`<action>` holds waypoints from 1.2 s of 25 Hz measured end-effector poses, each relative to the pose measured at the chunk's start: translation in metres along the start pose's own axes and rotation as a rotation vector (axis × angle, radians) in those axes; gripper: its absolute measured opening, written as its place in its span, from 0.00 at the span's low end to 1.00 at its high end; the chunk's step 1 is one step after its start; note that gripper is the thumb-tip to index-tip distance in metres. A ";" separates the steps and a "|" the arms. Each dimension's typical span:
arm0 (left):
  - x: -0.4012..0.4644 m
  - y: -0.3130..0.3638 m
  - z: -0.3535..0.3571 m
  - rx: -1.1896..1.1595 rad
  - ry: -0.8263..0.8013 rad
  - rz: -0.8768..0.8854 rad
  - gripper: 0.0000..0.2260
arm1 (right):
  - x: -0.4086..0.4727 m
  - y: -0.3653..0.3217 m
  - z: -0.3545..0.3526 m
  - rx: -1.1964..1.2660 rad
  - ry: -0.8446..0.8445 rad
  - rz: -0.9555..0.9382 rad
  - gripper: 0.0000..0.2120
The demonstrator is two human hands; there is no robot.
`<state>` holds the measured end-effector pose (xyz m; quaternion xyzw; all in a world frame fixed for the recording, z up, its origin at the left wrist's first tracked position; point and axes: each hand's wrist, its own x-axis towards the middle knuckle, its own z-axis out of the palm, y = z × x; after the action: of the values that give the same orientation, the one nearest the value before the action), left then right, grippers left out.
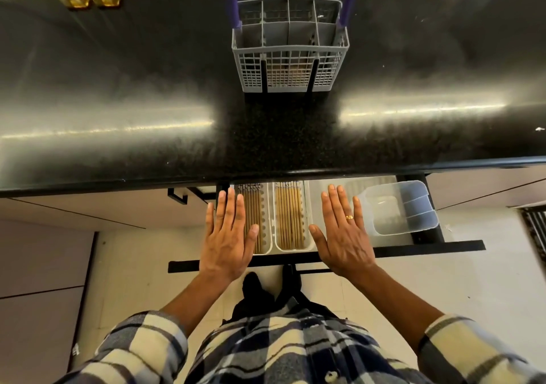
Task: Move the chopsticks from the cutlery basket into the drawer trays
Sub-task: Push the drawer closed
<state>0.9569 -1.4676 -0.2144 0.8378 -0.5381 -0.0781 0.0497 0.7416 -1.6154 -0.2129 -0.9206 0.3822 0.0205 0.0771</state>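
A person's left hand (229, 233) and right hand (344, 230) hover flat, fingers spread and holding nothing, above an open drawer (413, 246) below the black tabletop (118, 88); the chopsticks (291, 216) lie lengthwise in two white trays (308, 206) between the hands, while the grey cutlery basket (291, 58) at the far side looks empty, suggesting the transfer is finished and only sliding the drawer shut remains
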 end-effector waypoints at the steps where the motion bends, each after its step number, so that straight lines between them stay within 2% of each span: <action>1: 0.006 -0.001 -0.001 0.006 0.009 -0.001 0.32 | 0.006 0.000 -0.001 -0.004 0.005 0.001 0.35; 9: 0.044 -0.007 -0.008 0.024 0.086 0.021 0.33 | 0.026 0.004 -0.003 -0.058 0.096 -0.031 0.36; 12: 0.057 -0.009 -0.012 0.046 0.085 0.047 0.35 | 0.042 0.005 -0.008 -0.084 0.092 -0.037 0.42; 14: 0.066 -0.010 -0.015 0.073 0.082 0.112 0.39 | 0.052 0.007 -0.011 -0.100 0.087 -0.074 0.47; 18: 0.085 -0.017 -0.019 0.160 0.085 0.267 0.54 | 0.070 0.020 -0.013 -0.125 0.114 -0.218 0.53; 22: 0.091 -0.024 -0.008 0.255 0.140 0.304 0.52 | 0.076 0.032 -0.003 -0.189 0.223 -0.302 0.43; 27: 0.095 -0.022 0.004 0.245 0.289 0.273 0.44 | 0.081 0.025 0.007 -0.152 0.433 -0.261 0.31; 30: 0.097 -0.023 0.009 0.221 0.378 0.284 0.37 | 0.084 0.023 0.011 -0.137 0.505 -0.233 0.28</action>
<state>1.0155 -1.5457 -0.2350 0.7540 -0.6367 0.1467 0.0677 0.7850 -1.6889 -0.2346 -0.9374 0.2785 -0.1926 -0.0811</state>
